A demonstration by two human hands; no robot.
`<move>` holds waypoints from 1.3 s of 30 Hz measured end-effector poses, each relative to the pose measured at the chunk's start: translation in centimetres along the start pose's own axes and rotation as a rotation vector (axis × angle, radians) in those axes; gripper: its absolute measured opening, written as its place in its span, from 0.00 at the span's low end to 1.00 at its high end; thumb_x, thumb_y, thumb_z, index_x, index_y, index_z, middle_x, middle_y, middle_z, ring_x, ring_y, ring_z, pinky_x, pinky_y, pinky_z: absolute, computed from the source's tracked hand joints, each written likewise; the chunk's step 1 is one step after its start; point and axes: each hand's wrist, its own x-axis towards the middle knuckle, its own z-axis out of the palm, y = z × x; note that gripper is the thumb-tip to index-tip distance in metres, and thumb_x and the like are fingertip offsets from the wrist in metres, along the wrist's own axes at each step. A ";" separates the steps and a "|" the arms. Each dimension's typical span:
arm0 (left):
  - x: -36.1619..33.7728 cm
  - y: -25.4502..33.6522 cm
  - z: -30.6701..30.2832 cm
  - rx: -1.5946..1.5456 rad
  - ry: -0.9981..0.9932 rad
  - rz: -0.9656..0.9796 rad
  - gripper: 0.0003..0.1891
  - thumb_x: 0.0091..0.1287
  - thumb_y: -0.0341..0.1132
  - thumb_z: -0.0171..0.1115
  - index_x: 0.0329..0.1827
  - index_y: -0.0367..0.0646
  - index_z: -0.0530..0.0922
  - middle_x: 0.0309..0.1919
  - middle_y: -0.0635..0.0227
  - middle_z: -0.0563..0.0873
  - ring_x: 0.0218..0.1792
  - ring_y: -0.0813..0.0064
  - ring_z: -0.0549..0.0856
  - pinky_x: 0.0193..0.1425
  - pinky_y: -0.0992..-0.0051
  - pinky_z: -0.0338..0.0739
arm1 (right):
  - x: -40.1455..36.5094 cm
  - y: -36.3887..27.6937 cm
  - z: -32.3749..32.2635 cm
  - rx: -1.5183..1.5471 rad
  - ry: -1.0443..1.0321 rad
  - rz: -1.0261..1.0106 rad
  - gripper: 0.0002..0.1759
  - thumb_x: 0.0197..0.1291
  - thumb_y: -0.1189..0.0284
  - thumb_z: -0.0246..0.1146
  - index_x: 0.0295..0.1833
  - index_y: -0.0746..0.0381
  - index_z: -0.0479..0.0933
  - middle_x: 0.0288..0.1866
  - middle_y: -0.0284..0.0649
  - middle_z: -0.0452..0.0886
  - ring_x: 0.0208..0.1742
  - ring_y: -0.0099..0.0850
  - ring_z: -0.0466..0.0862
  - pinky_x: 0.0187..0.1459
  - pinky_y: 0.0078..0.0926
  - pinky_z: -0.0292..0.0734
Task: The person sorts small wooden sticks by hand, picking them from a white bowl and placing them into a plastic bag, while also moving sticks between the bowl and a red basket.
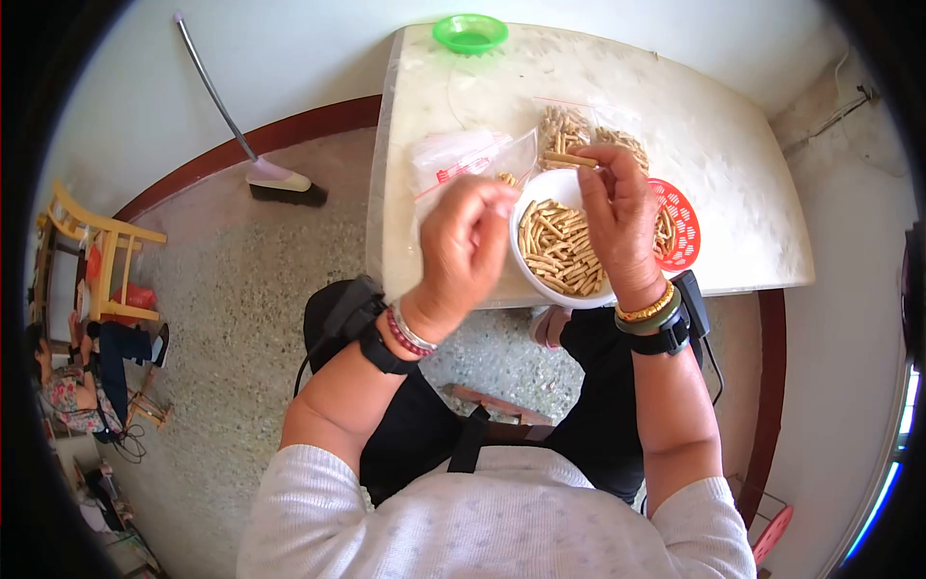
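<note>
Between the thumb and fingers of my right hand is a short tan dried stick, held above the far rim of a white bowl. Many similar dried sticks fill the bowl. My left hand is raised to the left of the bowl, fingers curled in and slightly blurred; what they hold, if anything, cannot be made out. Just beyond it lies a clear plastic bag with red print, and a few tan pieces show near the fingertips. A red perforated basket with more sticks stands right of the bowl.
Two clear bags filled with sticks, a left one and a right one, lie behind the bowl. A green dish stands at the table's far edge. A broom leans left; a wooden chair and another person are farther left.
</note>
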 end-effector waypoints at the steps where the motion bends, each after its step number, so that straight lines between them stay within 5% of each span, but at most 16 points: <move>1: 0.5 -1.1 -0.5 0.000 0.047 -0.052 0.05 0.65 0.22 0.57 0.41 0.38 0.79 0.29 0.68 0.80 0.21 0.84 0.73 0.23 0.82 0.66 | 0.2 -0.4 0.3 0.000 -0.004 -0.003 0.07 0.65 0.76 0.62 0.48 0.62 0.76 0.22 0.32 0.75 0.22 0.20 0.72 0.25 0.21 0.67; 4: 1.7 -2.7 -1.3 0.040 0.038 -0.241 0.08 0.61 0.27 0.64 0.43 0.39 0.79 0.27 0.69 0.80 0.21 0.82 0.74 0.25 0.80 0.70 | 1.0 -1.7 1.9 -0.296 -0.091 -0.143 0.08 0.61 0.75 0.61 0.46 0.60 0.76 0.31 0.51 0.81 0.31 0.51 0.82 0.32 0.44 0.75; 6: 2.3 -3.6 -1.4 0.085 -0.034 -0.323 0.16 0.57 0.35 0.70 0.45 0.38 0.79 0.26 0.67 0.80 0.23 0.76 0.78 0.31 0.75 0.75 | 1.1 -1.1 3.1 -0.369 -0.133 -0.183 0.07 0.61 0.74 0.61 0.45 0.60 0.75 0.31 0.50 0.81 0.31 0.50 0.82 0.32 0.44 0.76; 9: 2.4 -4.0 -1.6 0.158 -0.188 -0.387 0.14 0.59 0.28 0.66 0.47 0.37 0.78 0.24 0.75 0.78 0.25 0.90 0.75 0.27 0.84 0.70 | 1.2 -1.3 3.9 -0.495 -0.198 -0.204 0.05 0.60 0.73 0.61 0.42 0.60 0.74 0.31 0.49 0.82 0.32 0.48 0.83 0.33 0.42 0.78; 13: 2.4 -4.2 -1.7 0.240 -0.267 -0.394 0.14 0.60 0.28 0.64 0.49 0.36 0.78 0.24 0.70 0.81 0.23 0.83 0.78 0.29 0.80 0.73 | 0.8 -0.2 4.8 -0.641 -0.299 -0.273 0.05 0.61 0.72 0.60 0.42 0.59 0.75 0.30 0.44 0.83 0.31 0.43 0.84 0.31 0.39 0.79; 18: 2.8 -4.9 -1.9 0.128 -0.167 -0.441 0.12 0.62 0.25 0.60 0.49 0.35 0.78 0.26 0.68 0.83 0.25 0.82 0.79 0.32 0.79 0.75 | 0.7 -0.4 5.1 -0.474 -0.329 -0.261 0.07 0.62 0.74 0.59 0.46 0.59 0.76 0.32 0.46 0.83 0.32 0.45 0.84 0.33 0.40 0.79; 21: 2.7 -5.4 -2.0 0.085 -0.103 -0.423 0.13 0.58 0.26 0.59 0.47 0.36 0.79 0.25 0.60 0.85 0.25 0.69 0.84 0.34 0.72 0.78 | 0.7 -0.7 4.5 -0.375 -0.288 -0.228 0.09 0.62 0.77 0.58 0.48 0.60 0.77 0.33 0.49 0.83 0.34 0.47 0.84 0.35 0.39 0.79; 25: 2.8 -5.2 -1.7 0.019 -0.089 -0.410 0.13 0.59 0.26 0.59 0.47 0.35 0.79 0.23 0.61 0.84 0.23 0.74 0.82 0.32 0.75 0.77 | 0.5 -1.0 2.8 -0.237 -0.202 -0.213 0.09 0.63 0.79 0.58 0.49 0.64 0.77 0.34 0.51 0.81 0.34 0.47 0.84 0.36 0.34 0.78; 27: 2.6 -4.6 -1.4 0.009 -0.118 -0.409 0.13 0.59 0.25 0.59 0.47 0.35 0.79 0.22 0.61 0.83 0.22 0.75 0.81 0.31 0.76 0.76 | 0.2 -0.3 1.9 -0.135 -0.097 -0.131 0.09 0.64 0.79 0.58 0.48 0.65 0.78 0.36 0.46 0.83 0.32 0.36 0.83 0.37 0.28 0.78; 29: 2.4 -4.2 -0.8 -0.005 -0.172 -0.338 0.11 0.66 0.25 0.60 0.50 0.33 0.77 0.22 0.76 0.78 0.23 0.90 0.73 0.28 0.86 0.69 | 0.3 0.9 0.5 -0.196 -0.057 -0.008 0.08 0.64 0.78 0.58 0.48 0.65 0.78 0.35 0.44 0.83 0.33 0.32 0.83 0.37 0.26 0.78; 34: 2.0 -4.3 0.1 -0.020 -0.153 -0.285 0.12 0.67 0.25 0.60 0.52 0.34 0.77 0.22 0.77 0.77 0.24 0.92 0.72 0.29 0.87 0.67 | -1.3 6.2 -2.3 -0.472 -0.368 0.084 0.06 0.56 0.75 0.62 0.39 0.63 0.81 0.33 0.48 0.83 0.36 0.44 0.83 0.41 0.36 0.78; 39: 2.0 -2.2 0.5 -0.113 -0.074 -0.199 0.13 0.67 0.24 0.58 0.54 0.34 0.76 0.25 0.77 0.78 0.25 0.92 0.72 0.30 0.88 0.67 | -3.5 8.8 -1.9 -0.659 -0.535 -0.013 0.06 0.58 0.72 0.60 0.39 0.59 0.81 0.35 0.47 0.83 0.40 0.46 0.83 0.44 0.42 0.77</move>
